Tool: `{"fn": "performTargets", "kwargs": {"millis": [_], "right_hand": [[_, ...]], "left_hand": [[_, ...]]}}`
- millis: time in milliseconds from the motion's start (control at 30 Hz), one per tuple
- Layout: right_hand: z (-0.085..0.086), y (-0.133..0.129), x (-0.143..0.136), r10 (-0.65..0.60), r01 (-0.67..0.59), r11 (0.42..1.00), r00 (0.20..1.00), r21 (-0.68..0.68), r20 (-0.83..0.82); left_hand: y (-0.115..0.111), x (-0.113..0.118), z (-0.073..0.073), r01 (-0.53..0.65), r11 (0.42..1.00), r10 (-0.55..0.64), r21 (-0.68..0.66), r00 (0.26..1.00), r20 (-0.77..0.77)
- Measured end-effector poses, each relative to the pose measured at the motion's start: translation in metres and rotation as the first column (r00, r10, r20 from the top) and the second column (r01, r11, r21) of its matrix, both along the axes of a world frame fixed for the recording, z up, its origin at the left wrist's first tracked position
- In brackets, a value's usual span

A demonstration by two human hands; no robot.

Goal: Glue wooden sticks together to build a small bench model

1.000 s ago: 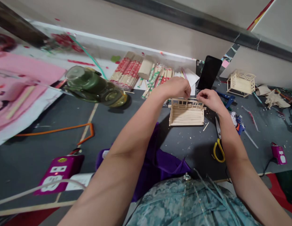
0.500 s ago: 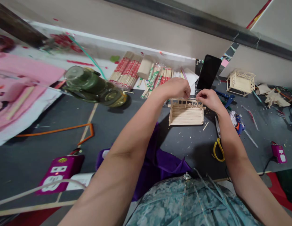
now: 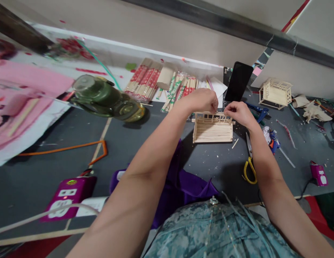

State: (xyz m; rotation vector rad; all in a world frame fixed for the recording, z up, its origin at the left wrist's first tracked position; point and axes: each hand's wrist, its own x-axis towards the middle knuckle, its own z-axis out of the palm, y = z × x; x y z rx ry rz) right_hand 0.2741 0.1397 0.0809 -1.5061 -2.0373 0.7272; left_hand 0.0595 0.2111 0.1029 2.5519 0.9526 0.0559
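A small model built from thin wooden sticks [image 3: 213, 132] sits on the dark table, with a slatted base and a low railing along its far side. My left hand [image 3: 206, 101] is closed, its fingertips pinching down at the top of that railing. At the railing's right end, the thumb and fingers of my right hand [image 3: 238, 111] are pressed together on the top stick. The exact contact is partly hidden by my fingers. Just right of the model lies a short loose stick [image 3: 235, 143]. Yellow-handled scissors [image 3: 250, 170] rest beside my right forearm.
Packs of wrapped chopsticks [image 3: 145, 80] lie behind my left arm, near a green bottle [image 3: 107, 98]. A black phone [image 3: 238, 82] leans behind my hands. Another stick model [image 3: 276, 94] stands far right. Purple cloth [image 3: 192, 186] and a magenta power socket [image 3: 71, 197] are nearer me.
Hardly anything differs. Both hands keep their places on the railing, and the model stays where it was, with only a very slight shift of the view.
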Motion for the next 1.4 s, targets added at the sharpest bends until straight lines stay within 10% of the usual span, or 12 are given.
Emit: {"fn": "performTargets", "kwargs": {"millis": [1067, 1400], "right_hand": [[0.003, 0.001, -0.001, 0.017, -0.016, 0.999, 0.999, -0.029, 0.032], [0.002, -0.002, 0.001, 0.015, -0.015, 1.0, 1.0, -0.011, 0.019]], "left_hand": [[-0.003, 0.001, 0.006, -0.026, 0.997, 0.026, -0.073, 1.0, -0.002], [-0.01, -0.042, -0.01, -0.058, 0.996, 0.064, -0.072, 0.995, 0.081]]}}
